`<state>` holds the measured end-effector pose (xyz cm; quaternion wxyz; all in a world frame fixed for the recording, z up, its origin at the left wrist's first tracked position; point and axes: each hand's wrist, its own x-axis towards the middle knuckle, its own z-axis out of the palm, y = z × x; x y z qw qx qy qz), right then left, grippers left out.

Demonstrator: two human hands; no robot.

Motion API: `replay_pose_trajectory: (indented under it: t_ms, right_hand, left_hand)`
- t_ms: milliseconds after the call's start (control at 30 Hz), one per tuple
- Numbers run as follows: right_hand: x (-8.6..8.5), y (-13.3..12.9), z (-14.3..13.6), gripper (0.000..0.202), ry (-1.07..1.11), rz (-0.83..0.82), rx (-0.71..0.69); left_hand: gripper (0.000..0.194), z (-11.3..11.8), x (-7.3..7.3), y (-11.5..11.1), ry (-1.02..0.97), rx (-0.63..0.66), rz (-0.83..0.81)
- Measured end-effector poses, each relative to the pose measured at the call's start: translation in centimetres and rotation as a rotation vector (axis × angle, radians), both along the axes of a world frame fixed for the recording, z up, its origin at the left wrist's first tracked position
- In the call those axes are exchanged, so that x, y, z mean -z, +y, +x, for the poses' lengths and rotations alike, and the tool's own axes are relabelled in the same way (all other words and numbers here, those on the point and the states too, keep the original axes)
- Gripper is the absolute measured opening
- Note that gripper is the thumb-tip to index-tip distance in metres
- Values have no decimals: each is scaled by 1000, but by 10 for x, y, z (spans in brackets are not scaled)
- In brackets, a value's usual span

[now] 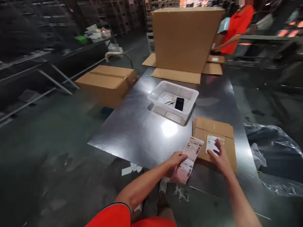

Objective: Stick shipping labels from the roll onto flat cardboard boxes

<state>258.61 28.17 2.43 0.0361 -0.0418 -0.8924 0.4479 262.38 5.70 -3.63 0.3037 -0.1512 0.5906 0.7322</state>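
Observation:
My left hand (177, 160) pinches a long printed shipping label (193, 151) by its left edge, out in front of the table's near side. Its upper end overlaps the left side of a small cardboard box (214, 126) on the metal table. On top of that box lies a white printed label (210, 143). My right hand (220, 157) is over the box beside this label, thumb and fingers apart, with nothing visible in it. Whether its fingertips touch the label, I cannot tell.
A white plastic basket (157, 96) holding a black phone (179, 103) and papers stands mid-table. Behind it rises a large carton (187, 41). Another carton (106, 78) is left of the table, plastic wrap (276, 135) at right. A person in red (239, 26) stands beyond.

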Motion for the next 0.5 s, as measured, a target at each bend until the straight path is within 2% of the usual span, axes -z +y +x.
replay_pose_trajectory:
  t_ms: [67,133,167,233,300,400,500]
  right_hand:
    - [-22,-64,-7,69,-126,-172,-360]
    - [-36,-129,-4,48,-256,-176,-623]
    - [-40,-161,2,44,-294,-141,-722]
    - [-43,-218,20,46,-330,-74,-889]
    - [-44,-265,46,49,-339,-25,-1048]
    - [-44,-318,89,52,-371,21,-1279]
    - [-44,-363,132,54,-327,82,-1361]
  left_hand:
    - [27,36,-8,-34,-27,-58,13]
    - [28,72,-21,-72,-20,-153,27]
    - [29,89,-28,-90,17,-227,58]
    - [47,121,-45,-124,152,-447,124]
    - [58,152,-63,-151,262,-727,72]
    - [36,199,-82,-181,171,-1083,-192]
    - [33,255,-89,-202,40,-1319,-265]
